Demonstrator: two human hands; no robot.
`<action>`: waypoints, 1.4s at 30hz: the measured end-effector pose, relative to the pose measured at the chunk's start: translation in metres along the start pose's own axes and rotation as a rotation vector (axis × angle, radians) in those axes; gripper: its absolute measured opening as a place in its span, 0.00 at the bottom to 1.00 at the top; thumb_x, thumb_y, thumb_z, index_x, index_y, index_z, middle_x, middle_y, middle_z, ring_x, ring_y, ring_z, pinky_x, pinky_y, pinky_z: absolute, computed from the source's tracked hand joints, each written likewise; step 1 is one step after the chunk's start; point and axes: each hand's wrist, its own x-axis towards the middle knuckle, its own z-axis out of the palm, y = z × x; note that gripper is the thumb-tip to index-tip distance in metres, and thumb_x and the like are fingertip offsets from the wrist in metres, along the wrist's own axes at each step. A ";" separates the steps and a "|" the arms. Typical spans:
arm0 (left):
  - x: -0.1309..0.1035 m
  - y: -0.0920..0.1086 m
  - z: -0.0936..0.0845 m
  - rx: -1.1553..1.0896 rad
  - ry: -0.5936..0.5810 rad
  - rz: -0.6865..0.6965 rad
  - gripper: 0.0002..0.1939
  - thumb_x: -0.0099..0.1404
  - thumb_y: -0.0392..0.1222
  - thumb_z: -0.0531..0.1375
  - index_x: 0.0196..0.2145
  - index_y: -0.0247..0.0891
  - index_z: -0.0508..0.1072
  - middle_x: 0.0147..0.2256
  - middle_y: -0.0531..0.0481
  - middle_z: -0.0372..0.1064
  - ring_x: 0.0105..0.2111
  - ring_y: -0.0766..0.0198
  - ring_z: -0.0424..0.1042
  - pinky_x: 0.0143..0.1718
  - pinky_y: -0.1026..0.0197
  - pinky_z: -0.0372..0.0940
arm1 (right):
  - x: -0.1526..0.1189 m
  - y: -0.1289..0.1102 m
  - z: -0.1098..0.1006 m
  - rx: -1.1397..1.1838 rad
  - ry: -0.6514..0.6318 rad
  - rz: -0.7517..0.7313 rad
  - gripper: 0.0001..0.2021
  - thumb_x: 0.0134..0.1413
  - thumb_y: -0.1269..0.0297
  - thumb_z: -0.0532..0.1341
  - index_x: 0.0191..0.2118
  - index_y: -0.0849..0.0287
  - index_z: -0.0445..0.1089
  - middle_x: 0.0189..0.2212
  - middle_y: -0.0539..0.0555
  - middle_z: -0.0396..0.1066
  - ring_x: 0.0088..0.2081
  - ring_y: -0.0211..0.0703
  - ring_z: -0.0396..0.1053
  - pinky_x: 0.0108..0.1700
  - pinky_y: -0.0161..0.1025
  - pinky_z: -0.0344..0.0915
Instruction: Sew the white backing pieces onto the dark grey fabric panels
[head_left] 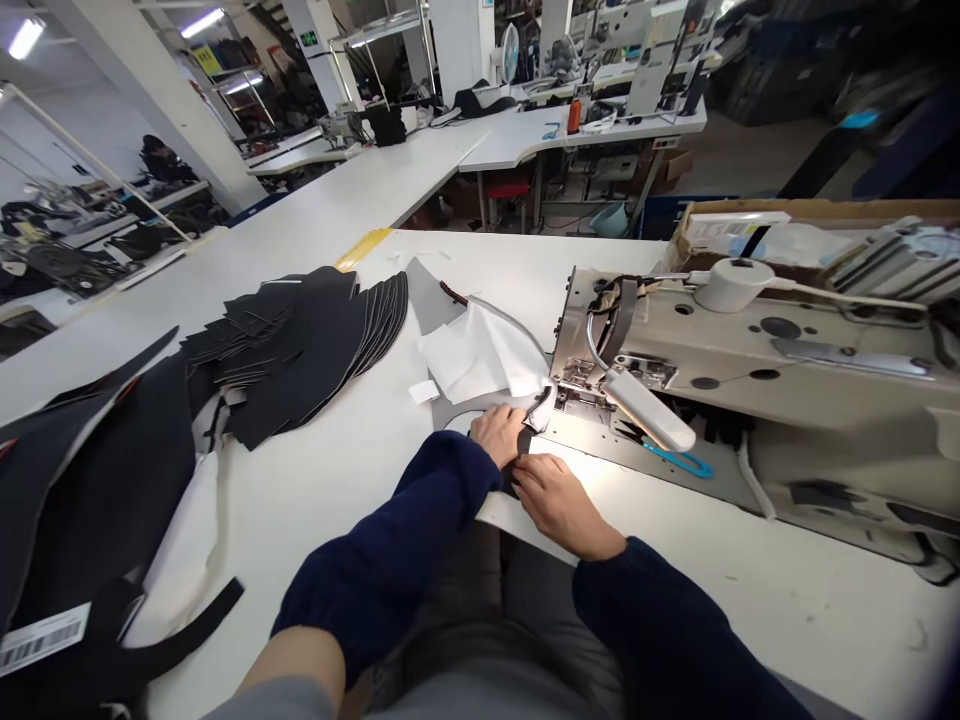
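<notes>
At the table's front edge my left hand [498, 436] is closed on the grey fabric piece, its fingers by a dark zipper-like edge. Just right of it and lower, my right hand [561, 503] pinches a dark fabric strip [513, 474] that runs between the two hands. The grey fabric piece [429, 300] lies flat beyond them, with thin white cloth [484, 350] bunched on top. Its right edge reaches the needle area of the sewing machine [697, 350]. A white lamp [649, 408] lights the spot. Some of my fingertips are hidden by fabric.
Stacked dark fabric pieces [300, 340] spread over the table's left side, with larger black pieces [112, 470] nearer. Blue-handled snips [679, 459] lie on the machine bed. A cardboard box [862, 210] stands behind the machine. A person [161, 160] sits far left.
</notes>
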 end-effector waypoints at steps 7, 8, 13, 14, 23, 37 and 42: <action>-0.054 -0.020 -0.012 -0.035 0.012 0.286 0.23 0.69 0.36 0.48 0.61 0.44 0.56 0.41 0.48 0.68 0.41 0.61 0.68 0.40 0.63 0.65 | -0.042 -0.020 -0.003 -0.164 0.046 0.272 0.11 0.61 0.72 0.50 0.47 0.63 0.65 0.47 0.63 0.66 0.52 0.55 0.60 0.51 0.53 0.58; -0.054 -0.022 -0.013 -0.049 0.019 0.320 0.24 0.69 0.35 0.47 0.61 0.43 0.55 0.41 0.48 0.68 0.41 0.61 0.68 0.41 0.62 0.65 | -0.045 -0.020 -0.001 -0.194 0.035 0.281 0.12 0.61 0.73 0.50 0.48 0.63 0.65 0.50 0.63 0.65 0.55 0.56 0.58 0.53 0.56 0.56; -0.060 -0.029 -0.024 -0.315 0.160 0.312 0.21 0.69 0.34 0.45 0.57 0.40 0.61 0.41 0.47 0.69 0.41 0.63 0.69 0.44 0.60 0.67 | -0.028 -0.030 0.009 -0.137 0.072 0.325 0.22 0.61 0.71 0.50 0.61 0.66 0.51 0.55 0.68 0.60 0.58 0.59 0.57 0.54 0.59 0.58; -0.064 -0.030 -0.030 -0.409 0.212 0.284 0.20 0.69 0.35 0.45 0.57 0.40 0.61 0.41 0.47 0.69 0.41 0.63 0.69 0.44 0.60 0.67 | -0.018 -0.034 0.008 -0.084 0.107 0.322 0.25 0.61 0.70 0.50 0.63 0.68 0.46 0.56 0.69 0.58 0.58 0.59 0.56 0.54 0.58 0.60; -0.130 -0.043 -0.129 -0.864 0.708 0.013 0.21 0.70 0.48 0.46 0.58 0.41 0.62 0.53 0.43 0.65 0.52 0.55 0.66 0.52 0.52 0.64 | 0.111 -0.079 -0.056 0.134 0.262 -0.242 0.35 0.59 0.72 0.49 0.67 0.61 0.30 0.66 0.67 0.37 0.65 0.60 0.43 0.58 0.61 0.57; -0.155 -0.099 -0.218 -0.443 1.068 0.067 0.19 0.63 0.41 0.55 0.51 0.39 0.67 0.41 0.44 0.69 0.41 0.59 0.70 0.42 0.56 0.67 | 0.215 -0.122 -0.101 0.162 0.399 -0.664 0.27 0.61 0.72 0.50 0.65 0.56 0.47 0.60 0.61 0.57 0.62 0.56 0.52 0.59 0.60 0.58; -0.154 -0.117 -0.242 -0.132 1.125 0.221 0.10 0.64 0.40 0.52 0.38 0.39 0.71 0.46 0.41 0.68 0.52 0.54 0.65 0.56 0.45 0.57 | 0.227 -0.123 -0.129 0.340 0.289 -0.627 0.19 0.64 0.66 0.50 0.58 0.51 0.61 0.52 0.55 0.67 0.56 0.51 0.63 0.58 0.55 0.62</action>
